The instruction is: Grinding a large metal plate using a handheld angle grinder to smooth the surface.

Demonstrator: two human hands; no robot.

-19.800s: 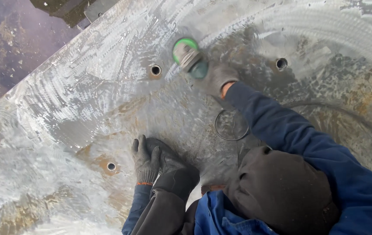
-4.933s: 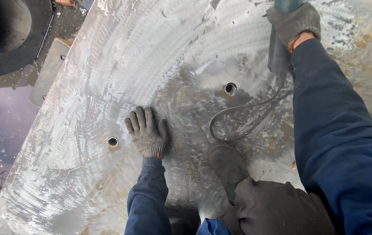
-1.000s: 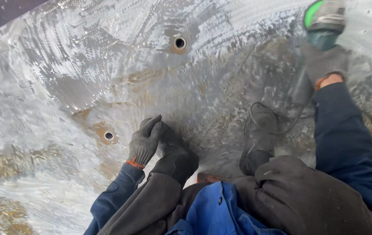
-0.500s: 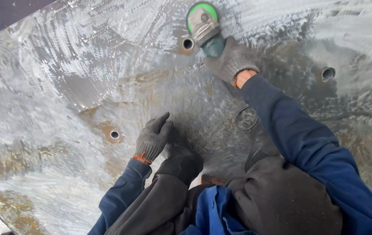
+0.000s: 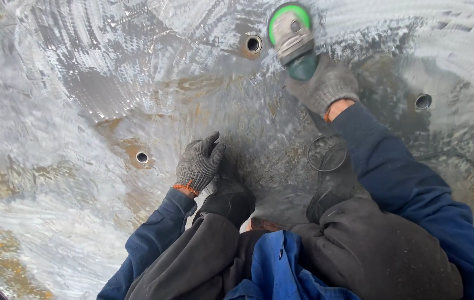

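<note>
Underneath everything lies a broad steel plate [image 5: 70, 111], its surface swirled with bright grinding marks and patched with rust; it fills the head view from edge to edge, and the person kneels on it in dark trousers and a blue jacket. Next in size, the angle grinder [image 5: 295, 41] sits near the top of the view, a little right of centre; its long axis runs from the gloved grip at lower right up toward the upper left, so its head with the green guard points away from the person, just right of a round hole [image 5: 253, 44] in the plate; whether the disc touches the metal cannot be told. A dark power cable [image 5: 328, 155] lies in a loop on the plate below the outstretched arm. The right hand [image 5: 326, 86], in a grey knit glove, is wrapped tight around the grinder's body behind the head; the left hand [image 5: 199, 162], gloved likewise, rests flat on the plate with fingers spread and nothing in it, just right of a second, smaller hole [image 5: 142, 158]; a third hole [image 5: 423, 102] shows at the far right, well apart from both hands.
</note>
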